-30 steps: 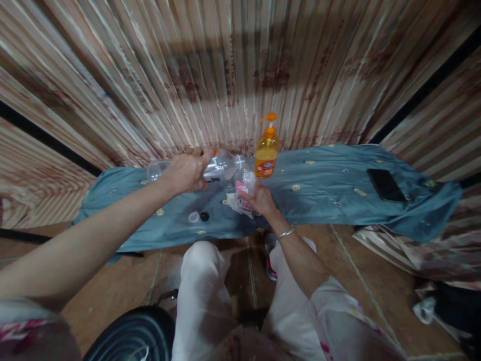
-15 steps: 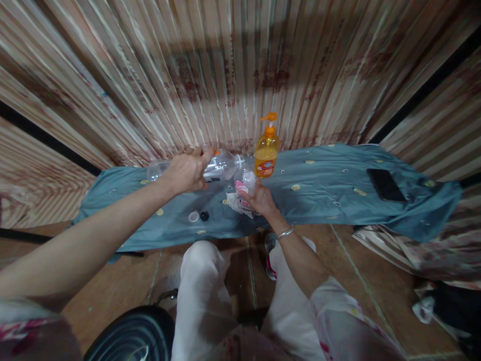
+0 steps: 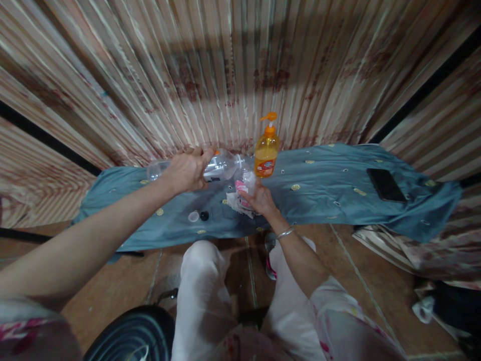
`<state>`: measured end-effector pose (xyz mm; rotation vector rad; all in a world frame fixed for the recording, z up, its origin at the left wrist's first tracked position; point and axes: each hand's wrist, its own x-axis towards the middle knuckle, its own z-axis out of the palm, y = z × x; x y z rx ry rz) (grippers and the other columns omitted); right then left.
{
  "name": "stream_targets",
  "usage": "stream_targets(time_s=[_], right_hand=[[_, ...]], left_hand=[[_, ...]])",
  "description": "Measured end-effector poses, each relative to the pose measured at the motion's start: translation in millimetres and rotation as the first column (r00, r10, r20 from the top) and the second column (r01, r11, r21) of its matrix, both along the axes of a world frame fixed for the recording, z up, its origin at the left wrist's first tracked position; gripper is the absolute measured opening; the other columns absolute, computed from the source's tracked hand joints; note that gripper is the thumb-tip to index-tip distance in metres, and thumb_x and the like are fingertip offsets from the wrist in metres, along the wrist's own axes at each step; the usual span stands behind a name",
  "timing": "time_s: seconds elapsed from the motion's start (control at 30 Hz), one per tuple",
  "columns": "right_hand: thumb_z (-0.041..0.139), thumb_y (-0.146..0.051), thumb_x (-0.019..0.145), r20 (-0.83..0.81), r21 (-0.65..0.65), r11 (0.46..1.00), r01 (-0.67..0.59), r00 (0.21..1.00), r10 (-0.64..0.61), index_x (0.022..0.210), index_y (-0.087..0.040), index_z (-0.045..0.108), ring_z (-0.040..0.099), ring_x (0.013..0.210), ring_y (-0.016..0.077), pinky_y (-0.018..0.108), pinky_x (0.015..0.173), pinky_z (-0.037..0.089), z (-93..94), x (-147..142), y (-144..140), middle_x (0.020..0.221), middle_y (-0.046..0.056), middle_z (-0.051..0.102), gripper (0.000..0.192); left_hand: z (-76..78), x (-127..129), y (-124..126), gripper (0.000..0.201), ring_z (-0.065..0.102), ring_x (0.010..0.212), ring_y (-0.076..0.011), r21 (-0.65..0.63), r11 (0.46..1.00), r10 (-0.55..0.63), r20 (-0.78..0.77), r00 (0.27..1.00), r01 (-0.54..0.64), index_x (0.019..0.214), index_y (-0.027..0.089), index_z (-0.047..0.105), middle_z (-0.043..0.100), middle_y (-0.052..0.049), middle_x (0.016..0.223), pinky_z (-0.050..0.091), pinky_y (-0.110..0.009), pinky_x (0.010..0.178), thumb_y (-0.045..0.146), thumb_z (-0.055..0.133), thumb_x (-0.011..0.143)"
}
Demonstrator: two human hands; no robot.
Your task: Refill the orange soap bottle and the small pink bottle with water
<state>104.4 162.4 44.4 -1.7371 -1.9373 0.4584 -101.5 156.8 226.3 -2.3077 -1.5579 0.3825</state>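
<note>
My left hand (image 3: 188,171) is wrapped round a large clear plastic bottle (image 3: 224,165), tipped nearly level with its neck pointing right. The bottle's neck meets the top of a smaller clear plastic bottle (image 3: 244,178) with a pink label. Closed around that smaller bottle is my right hand (image 3: 261,198), near the table's front edge. Crumpled whitish material (image 3: 237,204), perhaps a cloth or tissue, lies at its base. A white cap (image 3: 193,216) and a black cap (image 3: 204,216) rest to the left of it. Whether liquid passes between the bottles I cannot tell.
An orange pump bottle (image 3: 266,156) stands just behind my right hand. A black phone (image 3: 386,185) lies at the right on the blue-green tablecloth (image 3: 323,195). Striped curtains (image 3: 240,60) hang behind the table. A black round stool (image 3: 131,333) is at the lower left.
</note>
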Motion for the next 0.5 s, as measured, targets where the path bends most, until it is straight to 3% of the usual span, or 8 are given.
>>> stream_targets(time_s=[0.5], right_hand=[[0.063,-0.058,0.093,-0.006,-0.030,1.000,0.008,1.000,-0.008,0.134,-0.004,0.050,0.072,0.110,0.0348,0.036,0.090,0.053,4.9,-0.5,-2.8,0.116,0.024,0.074,0.069]], left_hand=[[0.2,1.1,-0.7,0.095,0.061,0.123,-0.0363,-0.011,1.000,0.019,-0.008,1.000,-0.019,0.155,0.015,0.024,0.058,-0.020,0.139,0.048,-0.042,0.098,0.041,0.075,0.079]])
